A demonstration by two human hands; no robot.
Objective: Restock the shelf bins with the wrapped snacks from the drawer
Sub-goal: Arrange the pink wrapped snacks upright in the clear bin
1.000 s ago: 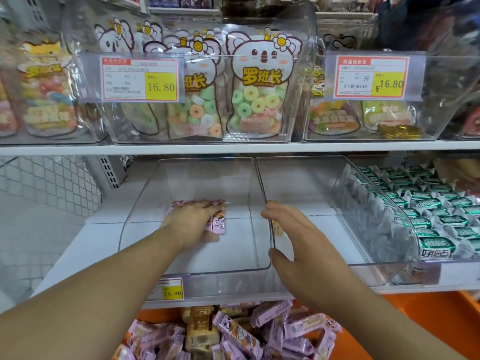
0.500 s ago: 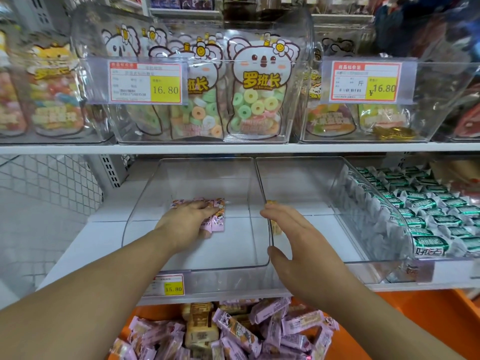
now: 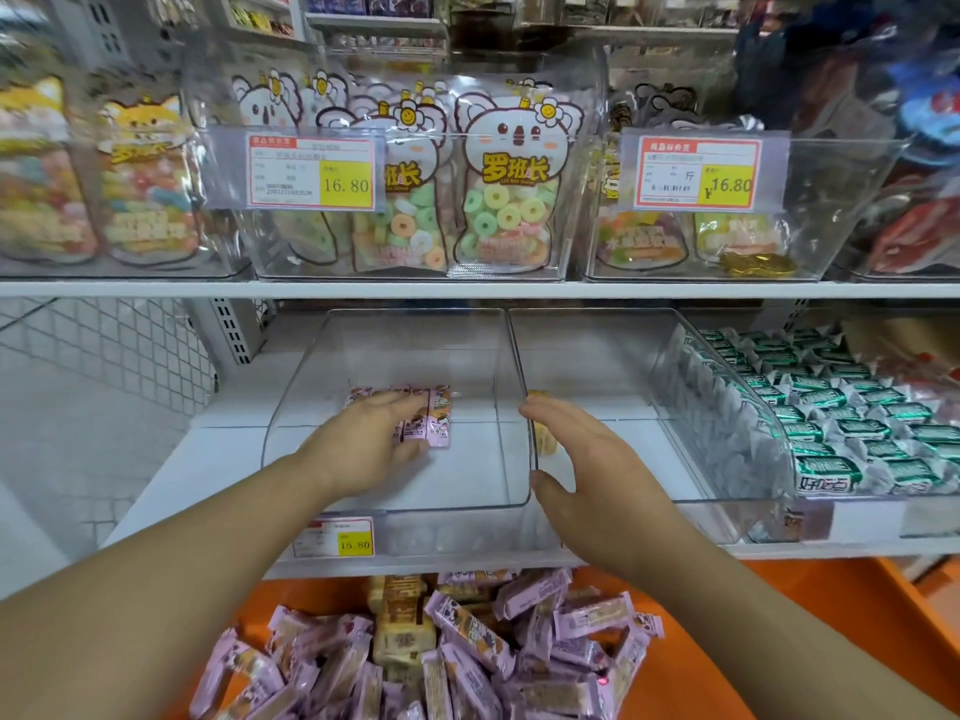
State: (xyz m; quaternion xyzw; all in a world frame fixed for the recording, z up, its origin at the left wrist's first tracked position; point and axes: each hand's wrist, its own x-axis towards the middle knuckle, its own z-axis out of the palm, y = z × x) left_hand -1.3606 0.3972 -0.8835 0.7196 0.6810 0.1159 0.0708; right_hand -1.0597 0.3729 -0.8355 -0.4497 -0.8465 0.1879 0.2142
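Change: almost none; left hand (image 3: pixel 363 449) stays flat on pink snacks (image 3: pixel 434 415) in the clear bin (image 3: pixel 395 504).
Right hand (image 3: pixel 587 459): open, empty.
Meaning: first row placed; drawer (image 3: pixel 779 631) still full.

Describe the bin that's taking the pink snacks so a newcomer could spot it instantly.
On the lower white shelf, find the row of clear plastic bins. It is the leftmost clear bin, with the left hand inside on a short row of pink wrapped snack bars. Unlike the packed green-wrapped candy bin further right, it is nearly bare.
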